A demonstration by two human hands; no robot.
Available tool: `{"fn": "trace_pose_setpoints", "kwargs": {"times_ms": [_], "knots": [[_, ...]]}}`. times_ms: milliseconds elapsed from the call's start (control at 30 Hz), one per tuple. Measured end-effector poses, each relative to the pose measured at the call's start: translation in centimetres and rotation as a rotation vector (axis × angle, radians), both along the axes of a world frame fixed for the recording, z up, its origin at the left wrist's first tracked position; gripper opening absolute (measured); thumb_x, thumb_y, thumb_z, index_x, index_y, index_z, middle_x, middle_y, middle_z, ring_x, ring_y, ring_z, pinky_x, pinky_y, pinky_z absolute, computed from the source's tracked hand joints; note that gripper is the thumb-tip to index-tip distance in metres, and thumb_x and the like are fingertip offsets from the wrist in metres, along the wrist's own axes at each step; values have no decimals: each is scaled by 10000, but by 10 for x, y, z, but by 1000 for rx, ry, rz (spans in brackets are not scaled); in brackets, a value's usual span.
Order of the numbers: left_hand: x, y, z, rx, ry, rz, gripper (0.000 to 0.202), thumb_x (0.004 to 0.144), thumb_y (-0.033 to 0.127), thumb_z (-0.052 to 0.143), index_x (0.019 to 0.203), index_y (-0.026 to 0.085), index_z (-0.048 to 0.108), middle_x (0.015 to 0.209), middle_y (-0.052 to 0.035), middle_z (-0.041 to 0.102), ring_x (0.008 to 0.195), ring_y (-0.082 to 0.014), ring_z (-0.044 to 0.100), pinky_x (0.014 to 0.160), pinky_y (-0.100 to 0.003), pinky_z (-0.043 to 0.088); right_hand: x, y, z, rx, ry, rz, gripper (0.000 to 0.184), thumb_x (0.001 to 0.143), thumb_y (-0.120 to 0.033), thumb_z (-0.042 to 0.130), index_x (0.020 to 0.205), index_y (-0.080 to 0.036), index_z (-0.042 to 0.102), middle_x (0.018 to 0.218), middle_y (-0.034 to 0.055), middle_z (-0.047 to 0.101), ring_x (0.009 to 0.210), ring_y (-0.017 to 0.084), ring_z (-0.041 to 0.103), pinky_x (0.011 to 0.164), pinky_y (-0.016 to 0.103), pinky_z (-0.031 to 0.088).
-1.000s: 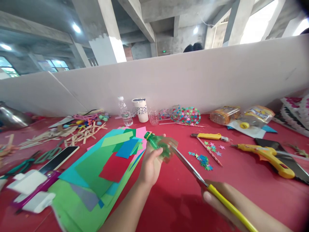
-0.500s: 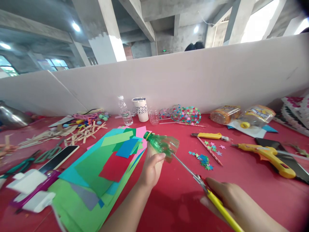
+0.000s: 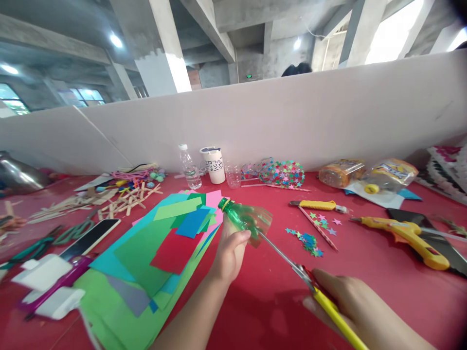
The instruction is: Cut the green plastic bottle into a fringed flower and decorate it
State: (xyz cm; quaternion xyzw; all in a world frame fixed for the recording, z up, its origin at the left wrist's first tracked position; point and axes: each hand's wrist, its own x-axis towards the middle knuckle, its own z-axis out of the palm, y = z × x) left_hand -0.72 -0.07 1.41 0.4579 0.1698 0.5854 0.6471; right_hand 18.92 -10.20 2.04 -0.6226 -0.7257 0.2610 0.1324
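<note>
Left fingers (image 3: 238, 240) clasp a green bottle top (image 3: 239, 216), right fingers (image 3: 330, 281) grip scissors (image 3: 328, 305), lettering (image 3: 213, 166) on the cup (image 3: 217, 179) unreadable.

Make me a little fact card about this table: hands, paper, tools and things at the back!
Left hand: holding the green bottle piece
Right hand: holding yellow-handled scissors, blades reaching the green bottle piece
Paper: colored sheets, piled left of the hands
Tools on the right: yellow cutter, yellow glue gun
Back: water bottle, white cup, both upright
</note>
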Motion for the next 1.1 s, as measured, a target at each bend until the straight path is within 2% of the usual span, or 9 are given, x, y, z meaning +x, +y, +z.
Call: {"fn": "trace_pose_setpoints", "kwargs": {"times_ms": [267,533,767,1100], "knots": [[-1,3,-3,-43,8,43,451,766,104,536,1190,250,495,990,-38,644,985,-211,585,796,-335,436,0,0,3,-3,61,-20,339,881,-489,459,735,-219,603,639,34,664,604,177,637,538,216,423],[0,0,-6,-49,31,49,486,771,103,536,1221,266,455,960,-26,646,917,-200,597,782,-337,441,-1,-1,1,-15,127,-19,344,872,-494,474,732,-215,619,613,32,659,595,174,631,545,215,438],[3,1,-7,-35,27,48,409,758,114,530,1147,239,515,1040,-38,631,986,-209,575,811,-337,427,0,-2,-1,-23,122,-36,352,860,-496,482,710,-213,627,587,23,649,603,184,630,555,222,463],[3,1,-11,-12,106,31,325,768,141,531,1081,228,533,1009,-35,645,979,-210,579,802,-338,439,3,-2,-6,16,145,5,386,872,-518,452,730,-218,649,587,35,649,625,207,655,570,236,495]]}}
